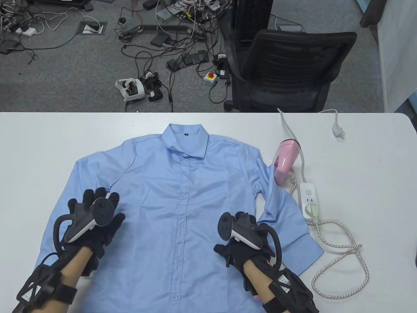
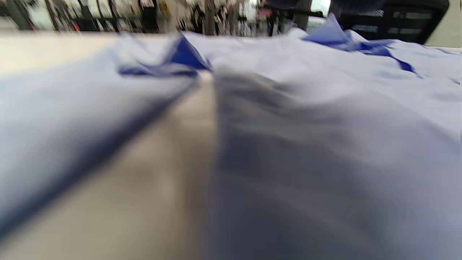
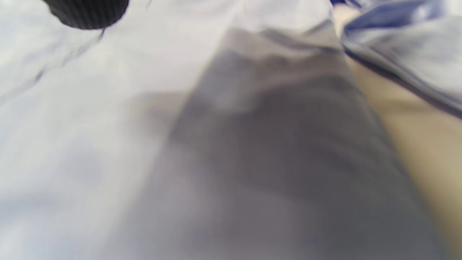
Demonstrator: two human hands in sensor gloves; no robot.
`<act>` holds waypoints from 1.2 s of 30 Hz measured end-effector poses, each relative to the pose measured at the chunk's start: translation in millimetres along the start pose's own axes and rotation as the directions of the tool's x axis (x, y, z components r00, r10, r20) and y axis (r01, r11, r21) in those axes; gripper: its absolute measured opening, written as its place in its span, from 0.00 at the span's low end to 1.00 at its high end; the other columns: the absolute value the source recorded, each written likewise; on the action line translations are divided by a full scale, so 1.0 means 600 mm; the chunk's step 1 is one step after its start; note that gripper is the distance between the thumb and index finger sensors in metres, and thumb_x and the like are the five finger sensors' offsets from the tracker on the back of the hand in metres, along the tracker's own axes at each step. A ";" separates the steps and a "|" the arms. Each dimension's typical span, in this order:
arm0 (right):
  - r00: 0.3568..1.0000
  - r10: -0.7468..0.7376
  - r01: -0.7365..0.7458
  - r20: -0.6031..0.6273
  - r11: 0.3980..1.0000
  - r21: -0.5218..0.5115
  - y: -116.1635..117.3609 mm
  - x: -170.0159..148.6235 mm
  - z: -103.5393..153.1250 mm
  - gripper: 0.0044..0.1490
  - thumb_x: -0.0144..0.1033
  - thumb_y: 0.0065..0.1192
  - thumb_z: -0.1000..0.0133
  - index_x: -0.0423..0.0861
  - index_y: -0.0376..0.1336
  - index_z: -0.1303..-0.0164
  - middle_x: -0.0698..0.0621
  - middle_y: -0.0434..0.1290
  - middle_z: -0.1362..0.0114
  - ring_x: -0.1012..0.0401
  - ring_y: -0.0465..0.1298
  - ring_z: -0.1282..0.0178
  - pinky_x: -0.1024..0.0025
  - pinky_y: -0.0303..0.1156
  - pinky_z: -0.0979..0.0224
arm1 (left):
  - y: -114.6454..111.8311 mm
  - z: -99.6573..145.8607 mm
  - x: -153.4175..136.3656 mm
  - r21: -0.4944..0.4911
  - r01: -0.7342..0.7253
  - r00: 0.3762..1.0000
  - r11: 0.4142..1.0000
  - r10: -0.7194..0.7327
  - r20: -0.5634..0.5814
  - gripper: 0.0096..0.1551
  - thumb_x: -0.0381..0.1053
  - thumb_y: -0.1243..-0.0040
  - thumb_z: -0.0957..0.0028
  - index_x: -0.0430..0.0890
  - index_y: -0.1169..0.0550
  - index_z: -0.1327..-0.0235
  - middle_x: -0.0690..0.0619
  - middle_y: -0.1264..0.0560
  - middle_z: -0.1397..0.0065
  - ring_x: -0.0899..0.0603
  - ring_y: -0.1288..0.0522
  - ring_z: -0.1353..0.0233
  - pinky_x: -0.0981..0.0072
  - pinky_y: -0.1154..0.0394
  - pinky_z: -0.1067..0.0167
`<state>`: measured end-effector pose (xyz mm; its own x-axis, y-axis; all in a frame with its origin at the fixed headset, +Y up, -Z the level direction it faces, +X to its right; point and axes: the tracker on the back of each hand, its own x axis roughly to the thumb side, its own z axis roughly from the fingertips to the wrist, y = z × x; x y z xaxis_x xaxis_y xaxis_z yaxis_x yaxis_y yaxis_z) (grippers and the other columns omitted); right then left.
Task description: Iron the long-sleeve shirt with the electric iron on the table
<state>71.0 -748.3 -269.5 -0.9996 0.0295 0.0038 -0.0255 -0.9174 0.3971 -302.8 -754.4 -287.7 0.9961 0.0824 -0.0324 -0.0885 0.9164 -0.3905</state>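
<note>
Table view looks down from above. Both wrist views sit low, close over the shirt [image 1: 182, 202], blurred; all share it.

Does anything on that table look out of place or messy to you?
The shirt's right-side sleeve is folded back on itself, not flat, and its shoulder lies against the pink iron. Otherwise nothing stands out.

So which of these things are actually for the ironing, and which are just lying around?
For the job:
- blue shirt
- pink iron
- power strip
- left hand and right hand

Lying about:
- office chair
- headset
- red stop button
</note>
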 end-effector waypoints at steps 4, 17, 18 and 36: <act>0.997 -0.033 0.036 -0.066 0.998 0.045 0.021 0.009 -0.055 0.58 0.71 0.47 0.60 0.54 0.35 0.27 0.49 0.32 0.22 0.45 0.37 0.20 0.35 0.43 0.27 | -0.042 -0.034 0.034 -0.101 0.012 1.000 0.995 -0.011 0.011 0.39 0.73 0.58 0.48 0.68 0.51 0.25 0.55 0.61 0.13 0.42 0.66 0.16 0.32 0.70 0.29; 0.997 0.072 -0.071 0.007 0.957 0.281 0.056 -0.003 -0.069 0.64 0.74 0.46 0.62 0.57 0.21 0.32 0.51 0.19 0.26 0.46 0.23 0.23 0.32 0.34 0.28 | -0.063 -0.041 0.018 -0.206 0.141 0.990 0.968 -0.132 0.057 0.53 0.83 0.59 0.59 0.66 0.63 0.28 0.55 0.71 0.16 0.42 0.71 0.17 0.31 0.71 0.30; 0.997 0.073 -0.073 0.007 0.957 0.280 0.055 -0.003 -0.069 0.64 0.74 0.46 0.62 0.57 0.22 0.32 0.51 0.19 0.26 0.46 0.23 0.23 0.32 0.34 0.28 | -0.063 -0.042 0.018 -0.206 0.138 0.990 0.969 -0.129 0.057 0.53 0.83 0.58 0.59 0.66 0.62 0.28 0.55 0.71 0.16 0.42 0.71 0.17 0.31 0.71 0.30; 0.734 -0.582 0.386 -0.351 0.782 -0.489 -0.172 -0.203 -0.054 0.49 0.71 0.48 0.60 0.48 0.50 0.38 0.47 0.56 0.37 0.50 0.68 0.40 0.56 0.74 0.42 | -0.062 0.061 0.070 -0.156 0.148 0.954 0.977 -0.100 0.284 0.47 0.78 0.59 0.50 0.65 0.59 0.24 0.53 0.68 0.14 0.40 0.68 0.16 0.31 0.71 0.30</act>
<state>194.7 -670.1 -341.0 -0.7239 0.4157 -0.5506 -0.4132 -0.9004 -0.1365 -257.9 -770.6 -240.8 0.9581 0.0984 0.2690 0.0618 0.8460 -0.5296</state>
